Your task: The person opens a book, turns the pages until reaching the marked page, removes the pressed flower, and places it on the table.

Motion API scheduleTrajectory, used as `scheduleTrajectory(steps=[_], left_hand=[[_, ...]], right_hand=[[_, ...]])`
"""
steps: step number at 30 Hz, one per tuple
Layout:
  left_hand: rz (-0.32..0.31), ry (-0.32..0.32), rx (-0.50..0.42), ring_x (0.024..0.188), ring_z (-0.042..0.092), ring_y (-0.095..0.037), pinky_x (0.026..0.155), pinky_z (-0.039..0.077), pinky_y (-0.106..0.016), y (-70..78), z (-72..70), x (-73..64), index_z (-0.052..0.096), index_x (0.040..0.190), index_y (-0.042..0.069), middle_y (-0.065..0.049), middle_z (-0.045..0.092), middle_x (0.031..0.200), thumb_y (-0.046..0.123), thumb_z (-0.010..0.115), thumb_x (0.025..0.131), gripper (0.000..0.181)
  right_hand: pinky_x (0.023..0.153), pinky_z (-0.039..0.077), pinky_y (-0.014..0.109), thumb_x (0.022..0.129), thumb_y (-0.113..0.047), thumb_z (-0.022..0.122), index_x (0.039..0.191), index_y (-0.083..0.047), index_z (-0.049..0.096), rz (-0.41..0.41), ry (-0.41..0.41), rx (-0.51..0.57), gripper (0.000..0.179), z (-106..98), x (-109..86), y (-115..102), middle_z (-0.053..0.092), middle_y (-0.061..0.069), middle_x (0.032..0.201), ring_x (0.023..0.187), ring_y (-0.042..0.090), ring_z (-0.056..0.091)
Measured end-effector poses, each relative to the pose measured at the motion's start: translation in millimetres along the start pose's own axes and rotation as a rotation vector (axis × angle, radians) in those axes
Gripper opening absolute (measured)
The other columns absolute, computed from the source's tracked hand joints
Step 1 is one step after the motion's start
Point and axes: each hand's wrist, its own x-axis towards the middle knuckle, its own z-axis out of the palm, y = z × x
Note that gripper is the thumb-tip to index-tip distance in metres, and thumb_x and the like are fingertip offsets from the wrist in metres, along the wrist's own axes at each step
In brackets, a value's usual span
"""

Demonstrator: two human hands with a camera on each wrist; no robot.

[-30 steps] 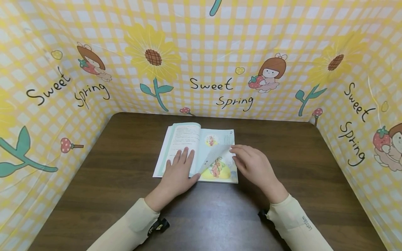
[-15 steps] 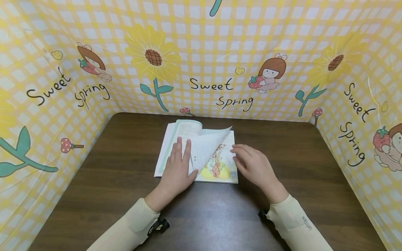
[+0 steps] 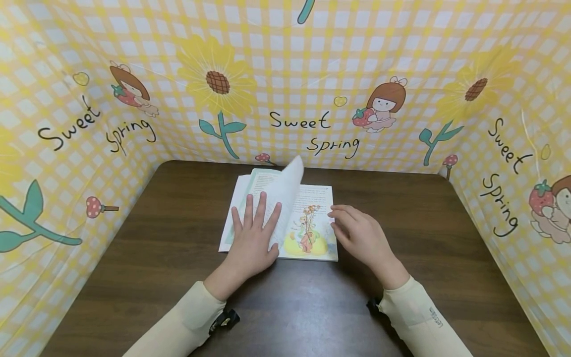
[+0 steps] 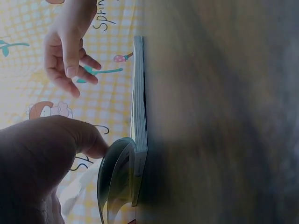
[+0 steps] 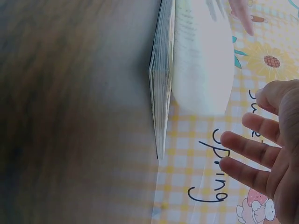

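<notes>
An open picture book [image 3: 314, 194] lies on the dark wooden table, its right page showing printed lines and a coloured drawing. One page [image 3: 292, 181] stands up near the spine and curves over toward the left side. My left hand [image 3: 253, 238] rests with spread fingers on the left half, against the lower part of that page; in the left wrist view its thumb touches the curved pages [image 4: 112, 172]. Beside the book's right edge hovers my right hand [image 3: 361, 235], fingers loosely bent and holding nothing. The right wrist view shows the thick page block [image 5: 161, 79] apart from those fingers.
Brown wood tabletop [image 3: 156, 223] surrounds the book. A yellow checked cloth [image 3: 285, 74] with sunflowers and lettering rises behind the table and along both sides. Dark straps with small devices [image 3: 225, 320] sit at the wrists.
The page lifted from the right side has swung up and leftward, uncovering the right page's text and drawing. My left hand's fingers have spread over it; the right hand has barely moved.
</notes>
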Motion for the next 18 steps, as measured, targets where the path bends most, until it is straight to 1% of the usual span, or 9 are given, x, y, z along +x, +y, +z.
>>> scheduleTrajectory(steps=[4,9,12,18], left_hand=[[0.033,-0.024,0.001,0.156,-0.015,-0.044,0.114,-0.009,-0.076,-2.5,0.9,0.3,0.016,0.166,0.022,-0.012,-0.015,0.172,0.033,0.069,0.084,0.098],[0.049,-0.054,0.004,0.158,-0.007,-0.043,0.116,-0.005,-0.074,-5.6,2.6,1.4,0.019,0.166,0.023,-0.011,-0.005,0.173,0.034,0.067,0.086,0.094],[0.056,-0.087,-0.013,0.158,-0.003,-0.041,0.117,-0.003,-0.073,-6.9,3.2,1.8,0.02,0.166,0.022,-0.009,-0.001,0.174,0.033,0.064,0.087,0.09],[0.063,-0.185,-0.096,0.159,-0.004,-0.036,0.118,-0.002,-0.072,-9.6,6.4,2.2,0.016,0.166,0.026,-0.003,-0.002,0.174,0.03,0.057,0.094,0.083]], right_hand=[[0.079,0.059,0.041,0.093,-0.017,0.073,0.116,-0.013,0.071,0.014,-0.012,-0.005,0.023,0.8,-0.5,0.0,0.07,0.005,0.127,0.099,0.023,0.073],[0.078,0.059,0.041,0.093,-0.018,0.074,0.115,-0.013,0.071,0.025,-0.023,-0.007,0.023,1.6,-1.0,0.6,0.069,0.005,0.127,0.099,0.023,0.072],[0.08,0.058,0.042,0.093,-0.019,0.073,0.115,-0.013,0.071,0.034,-0.032,-0.011,0.023,2.0,-1.1,1.3,0.069,0.005,0.127,0.101,0.024,0.072],[0.082,0.058,0.043,0.093,-0.019,0.074,0.114,-0.013,0.072,0.045,-0.036,-0.015,0.023,3.7,-1.6,2.1,0.069,0.006,0.127,0.103,0.026,0.072]])
